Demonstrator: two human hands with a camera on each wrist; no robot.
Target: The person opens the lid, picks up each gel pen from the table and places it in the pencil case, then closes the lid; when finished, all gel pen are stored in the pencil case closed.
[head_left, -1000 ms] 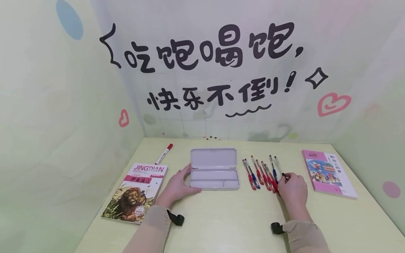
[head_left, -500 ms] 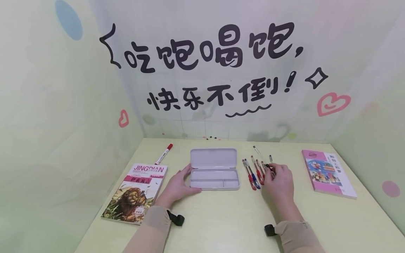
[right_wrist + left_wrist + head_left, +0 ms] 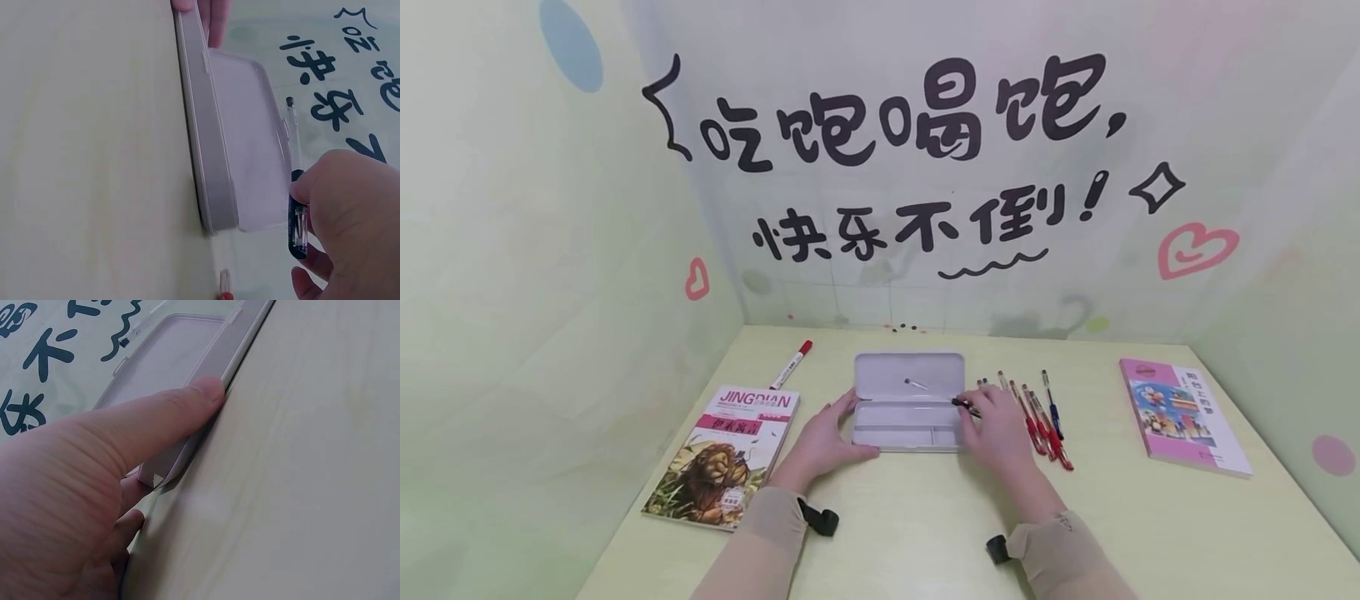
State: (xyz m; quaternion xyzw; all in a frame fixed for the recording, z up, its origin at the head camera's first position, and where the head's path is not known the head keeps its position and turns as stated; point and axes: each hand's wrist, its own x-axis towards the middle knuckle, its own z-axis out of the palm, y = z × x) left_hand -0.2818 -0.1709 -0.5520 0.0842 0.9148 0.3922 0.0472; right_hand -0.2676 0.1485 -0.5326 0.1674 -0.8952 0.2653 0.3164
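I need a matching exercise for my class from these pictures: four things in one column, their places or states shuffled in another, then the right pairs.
Column one
1. pencil case
2. black-and-clear gel pen
3. red-capped marker
4. pink-and-white book

Column two
A. lying by the top edge of the lion-cover book
B. lying toward the right side of the table
C. open, with the left hand at one end
D. pinched in the right hand

Right pairs
1-C, 2-D, 3-A, 4-B
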